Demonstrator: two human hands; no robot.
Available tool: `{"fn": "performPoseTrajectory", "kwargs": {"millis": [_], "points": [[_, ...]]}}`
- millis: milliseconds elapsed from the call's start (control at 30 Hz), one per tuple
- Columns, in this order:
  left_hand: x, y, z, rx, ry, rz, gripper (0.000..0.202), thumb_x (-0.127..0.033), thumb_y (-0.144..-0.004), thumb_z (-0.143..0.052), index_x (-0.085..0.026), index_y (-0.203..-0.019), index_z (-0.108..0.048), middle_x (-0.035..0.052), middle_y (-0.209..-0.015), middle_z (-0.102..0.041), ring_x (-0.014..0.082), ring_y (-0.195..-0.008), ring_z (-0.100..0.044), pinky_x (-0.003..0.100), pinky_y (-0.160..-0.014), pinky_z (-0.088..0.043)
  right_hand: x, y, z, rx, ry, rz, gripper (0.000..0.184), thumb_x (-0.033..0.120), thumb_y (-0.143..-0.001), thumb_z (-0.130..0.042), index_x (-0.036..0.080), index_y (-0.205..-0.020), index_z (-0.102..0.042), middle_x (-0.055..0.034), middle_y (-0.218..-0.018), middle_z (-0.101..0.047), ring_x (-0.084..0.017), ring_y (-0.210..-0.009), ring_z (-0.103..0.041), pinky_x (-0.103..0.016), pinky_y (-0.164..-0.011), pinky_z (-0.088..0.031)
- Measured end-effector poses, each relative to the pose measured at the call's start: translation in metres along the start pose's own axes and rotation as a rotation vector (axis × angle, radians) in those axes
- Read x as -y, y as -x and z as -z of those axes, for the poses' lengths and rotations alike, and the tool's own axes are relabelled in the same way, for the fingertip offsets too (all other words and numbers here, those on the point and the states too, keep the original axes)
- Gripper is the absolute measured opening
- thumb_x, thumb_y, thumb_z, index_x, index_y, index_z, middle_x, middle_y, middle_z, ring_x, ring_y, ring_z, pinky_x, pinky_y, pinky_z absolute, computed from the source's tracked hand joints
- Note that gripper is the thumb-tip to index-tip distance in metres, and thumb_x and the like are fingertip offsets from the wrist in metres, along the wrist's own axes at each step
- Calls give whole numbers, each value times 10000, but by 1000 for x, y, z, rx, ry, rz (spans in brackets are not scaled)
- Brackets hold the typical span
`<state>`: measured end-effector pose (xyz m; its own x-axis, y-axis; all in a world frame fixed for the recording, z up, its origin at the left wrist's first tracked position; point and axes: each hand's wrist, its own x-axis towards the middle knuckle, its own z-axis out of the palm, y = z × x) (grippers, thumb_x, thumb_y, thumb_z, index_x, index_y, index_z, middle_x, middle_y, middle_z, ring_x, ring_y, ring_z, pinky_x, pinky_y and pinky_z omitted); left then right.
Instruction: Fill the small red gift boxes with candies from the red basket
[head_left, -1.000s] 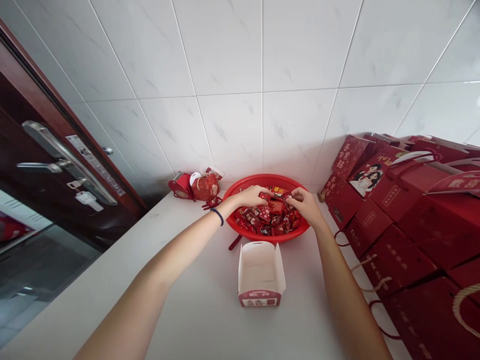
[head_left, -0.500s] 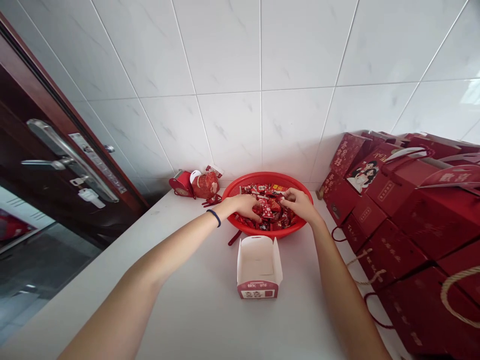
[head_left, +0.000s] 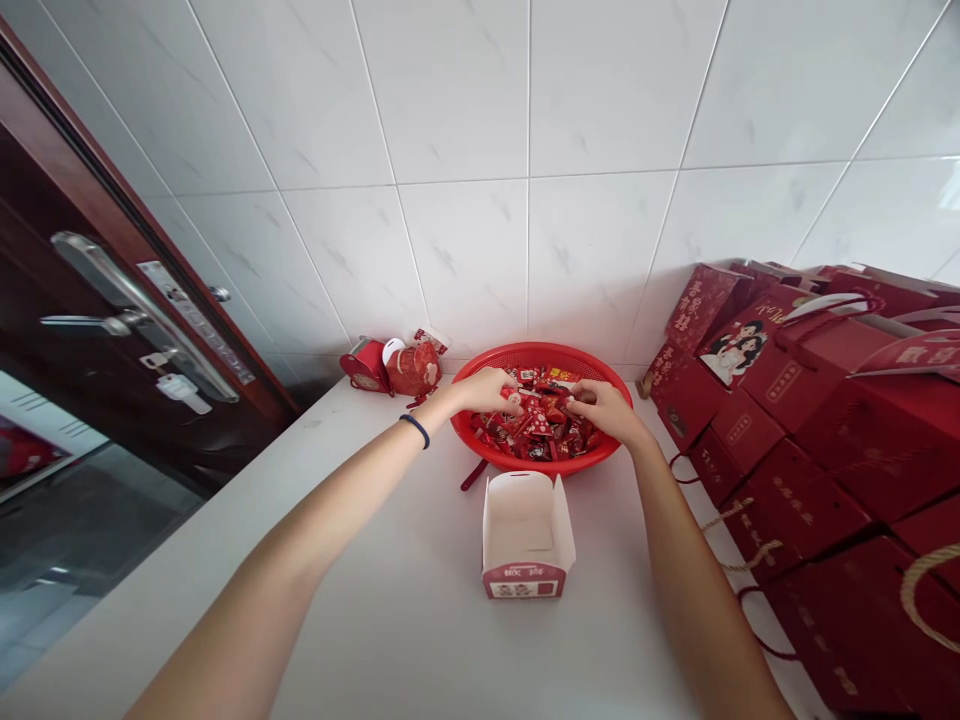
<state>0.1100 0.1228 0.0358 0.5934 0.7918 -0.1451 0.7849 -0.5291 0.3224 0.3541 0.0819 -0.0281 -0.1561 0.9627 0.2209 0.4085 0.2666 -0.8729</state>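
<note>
A red plastic basket (head_left: 480, 368) full of red wrapped candies (head_left: 541, 432) stands against the tiled wall. My left hand (head_left: 486, 391) reaches into its left side, fingers curled on the candies. My right hand (head_left: 606, 408) is in the right side, fingers bent round some candies. What exactly each hand grips is too small to make out. In front of the basket stands a small open box (head_left: 527, 537), white inside and red-printed outside, with nothing in it.
Stacked red gift boxes and bags (head_left: 810, 420) with rope handles fill the right side of the white counter (head_left: 360, 560). A small red pouch and holder (head_left: 397, 368) sit by the wall at left. A dark door with a lever handle (head_left: 120, 300) is at far left.
Both hands have kept sorting in the basket, shifting slightly among the candies. The view moved a little; the box stays where it was.
</note>
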Motion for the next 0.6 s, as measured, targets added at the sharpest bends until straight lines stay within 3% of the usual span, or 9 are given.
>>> {"fn": "performPoseTrajectory", "kwargs": {"millis": [133,267,400,600], "points": [[-4,1,-6,-122,144,-63,360,-515,-785,-642,-184,-661,-574,-21,-606,-544,135,-566,-474,266,-555,-305,1,1,1,23,12,4,224,404,-742,-628,188,-796,-607,-11,-697,-671,-168,-666,-593,-264,-613,-435],[0,-1,-8,-124,188,-43,342,-449,-752,-669,-197,-600,-494,-34,-570,-493,125,-539,-432,271,-542,-268,3,1,1,65,27,6,237,416,-736,-640,183,-782,-635,-14,-673,-657,-169,-646,-580,-265,-599,-425],[4,-3,-5,-150,216,-29,436,-521,-793,-617,-205,-561,-423,-43,-533,-400,116,-520,-352,282,-534,-243,2,0,1,65,24,1,221,396,-719,-649,183,-775,-651,-22,-685,-661,-182,-661,-591,-274,-608,-431],[-5,-21,-2,-56,406,-112,365,-513,-791,-588,-185,-637,-547,-15,-650,-516,143,-623,-443,277,-602,-344,-1,-4,-1,-30,-51,-6,255,425,-702,-662,191,-797,-634,-7,-686,-652,-168,-649,-562,-271,-605,-416]]}}
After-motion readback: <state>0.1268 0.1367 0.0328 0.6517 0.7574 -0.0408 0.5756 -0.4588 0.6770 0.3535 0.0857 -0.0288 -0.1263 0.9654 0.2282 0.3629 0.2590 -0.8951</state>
